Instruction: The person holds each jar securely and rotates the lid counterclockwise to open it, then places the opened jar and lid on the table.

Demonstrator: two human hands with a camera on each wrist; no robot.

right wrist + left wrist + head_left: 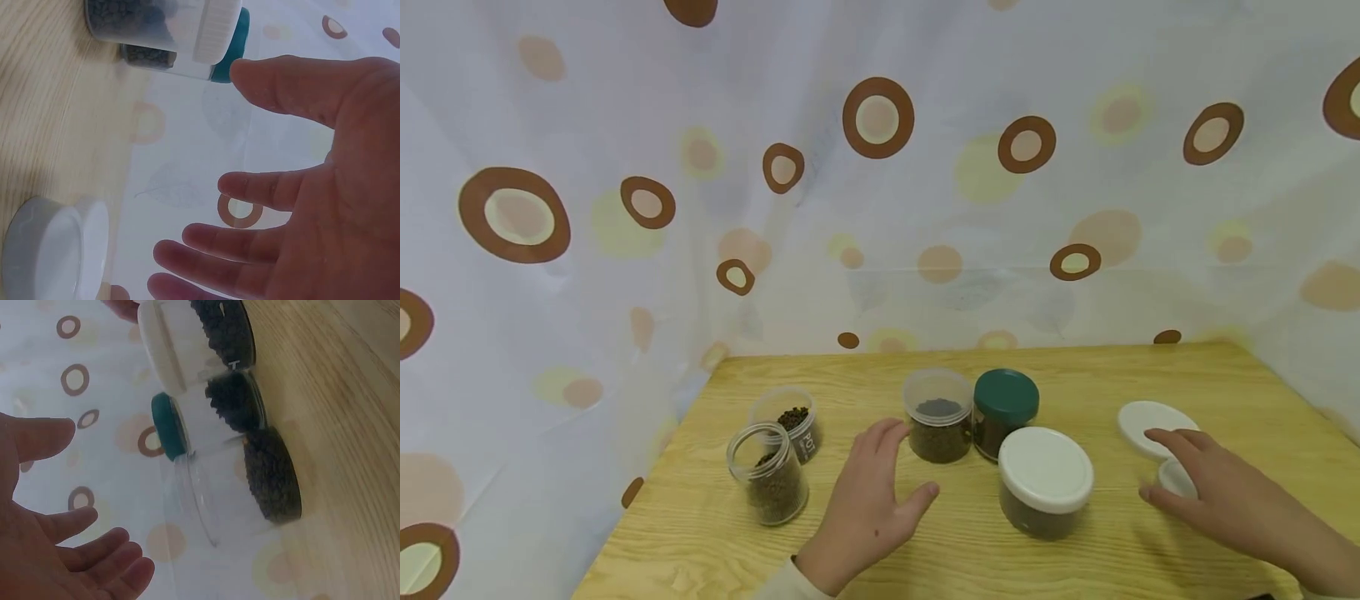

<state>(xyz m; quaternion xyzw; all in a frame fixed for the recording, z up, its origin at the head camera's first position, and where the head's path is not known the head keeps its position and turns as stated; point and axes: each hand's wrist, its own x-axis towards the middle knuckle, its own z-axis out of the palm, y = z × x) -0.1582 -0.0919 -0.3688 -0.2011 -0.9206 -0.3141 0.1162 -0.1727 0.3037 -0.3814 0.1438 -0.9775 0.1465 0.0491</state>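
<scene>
My left hand (876, 500) is held over the table with thumb and fingers spread apart and nothing in it. Its fingertips overlap the edge of a clear jar (938, 429) of dark granules in the head view. Beside that jar are a green-lidded jar (1006, 408) and, nearer me, a white-lidded jar (1045, 479). The left wrist view shows all three in a row, past the left hand (56, 550). At the right, my right hand (1217, 487) is also empty, its fingers spread, above a large white lid (1153, 421) and a smaller white lid (1176, 477).
On the left stand an open glass jar (767, 479) and a tub marked POT (805, 437), each with dark granules inside. The wooden table (865, 383) ends at a spotted curtain (940, 208) behind and at both sides.
</scene>
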